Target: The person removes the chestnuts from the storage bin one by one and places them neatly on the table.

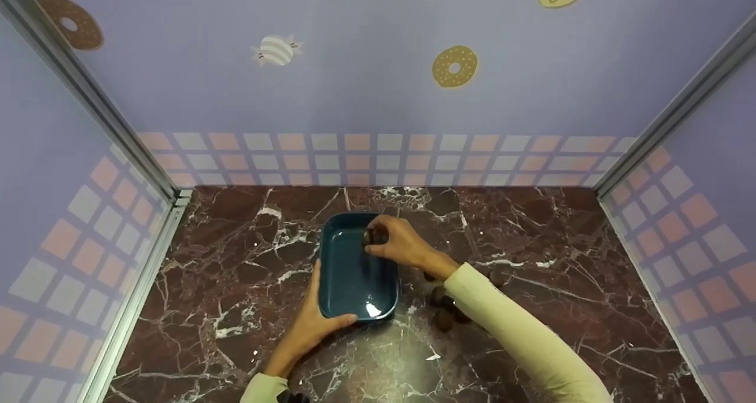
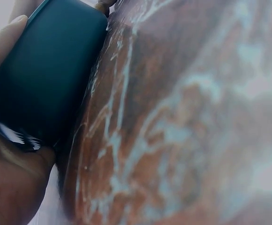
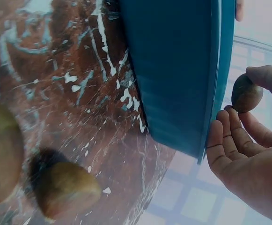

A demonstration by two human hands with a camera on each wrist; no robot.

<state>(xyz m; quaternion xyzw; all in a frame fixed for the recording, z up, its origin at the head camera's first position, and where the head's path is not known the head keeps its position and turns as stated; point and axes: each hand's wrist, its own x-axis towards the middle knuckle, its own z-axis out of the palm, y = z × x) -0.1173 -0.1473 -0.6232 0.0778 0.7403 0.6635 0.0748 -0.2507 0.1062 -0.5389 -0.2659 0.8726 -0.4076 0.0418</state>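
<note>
A dark teal rectangular baking dish (image 1: 351,279) stands on the marbled tabletop, its inside bare where it shows. My left hand (image 1: 316,320) holds its near left corner, fingers along the left side and thumb at the near rim. Above the dish's far right part, my right hand (image 1: 404,243) pinches a brown chestnut (image 3: 247,93) between thumb and fingertips. In the right wrist view its other fingers are close to the dish's rim. Several more chestnuts (image 1: 443,319) lie right of the dish, partly hidden under the right forearm.
The dark red marble tabletop (image 1: 236,285) has white veins. A lilac wall (image 1: 366,96) with printed sweets and a checked band closes off the back, with side walls left and right. Metal rails (image 1: 136,296) run along the edges.
</note>
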